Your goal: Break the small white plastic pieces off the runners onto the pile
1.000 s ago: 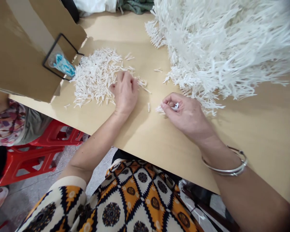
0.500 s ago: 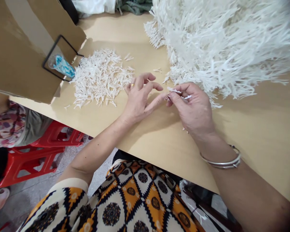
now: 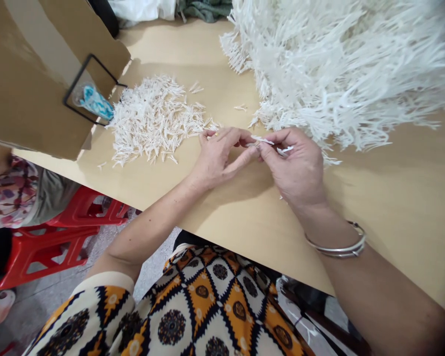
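Right hand (image 3: 300, 165) pinches thin white plastic slivers (image 3: 263, 140) — at least two show — above the smooth tan tabletop (image 3: 385, 198); left hand (image 3: 215, 160) has thumb and forefinger close together at them, grip unclear. One low heap of short white plastic pieces (image 3: 152, 118) looks done; one bigger stringy white plastic mass (image 3: 337, 84) seems left.

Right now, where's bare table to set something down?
Bare tabletop: right of the bracelet, on the wearer's side of the large white heap. Another patch: behind the small white pile, between cardboard box and large heap. Crowded: where left hand and right hand meet at white pieces.
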